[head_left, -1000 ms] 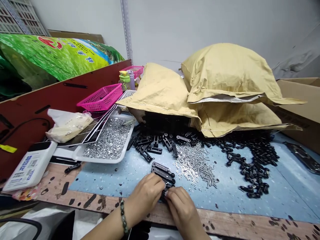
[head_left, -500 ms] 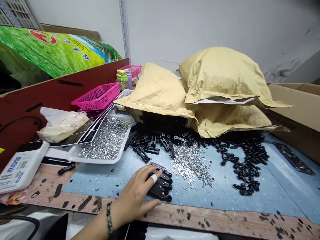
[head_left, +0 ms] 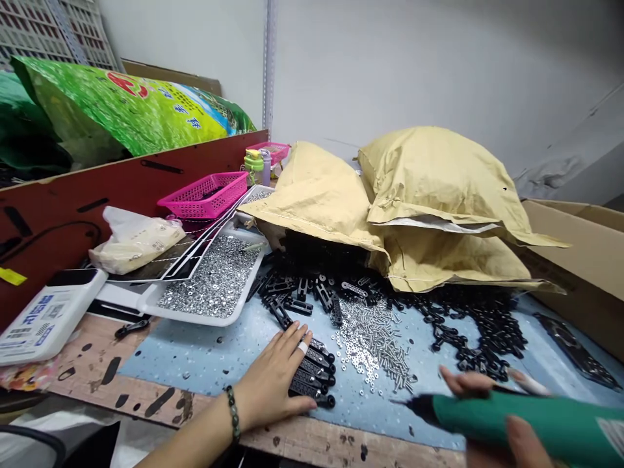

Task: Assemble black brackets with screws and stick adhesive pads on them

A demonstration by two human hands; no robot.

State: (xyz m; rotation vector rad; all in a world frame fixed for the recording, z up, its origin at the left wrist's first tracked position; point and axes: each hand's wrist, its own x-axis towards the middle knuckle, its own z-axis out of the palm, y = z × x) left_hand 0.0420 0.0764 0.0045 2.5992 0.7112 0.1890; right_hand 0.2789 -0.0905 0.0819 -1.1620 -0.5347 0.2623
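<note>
My left hand lies palm down with fingers stretched out over a row of black ridged plastic arms near the table's front edge. A ring is on one finger and a bead bracelet at the wrist. At the lower right, my right hand is wrapped round a green electric screwdriver, whose thin bit points left towards the row. Just beyond the row are small silver nuts and a heap of silver screws.
Loose black parts spill from an open paper sack. More small black parts lie to the right, before stacked sacks. A white tray of metal pieces and a pink basket stand left; a cardboard box right.
My right hand has come into view from the right with the green electric screwdriver. My left hand stays over the black row, its fingers straighter. The view has shifted slightly.
</note>
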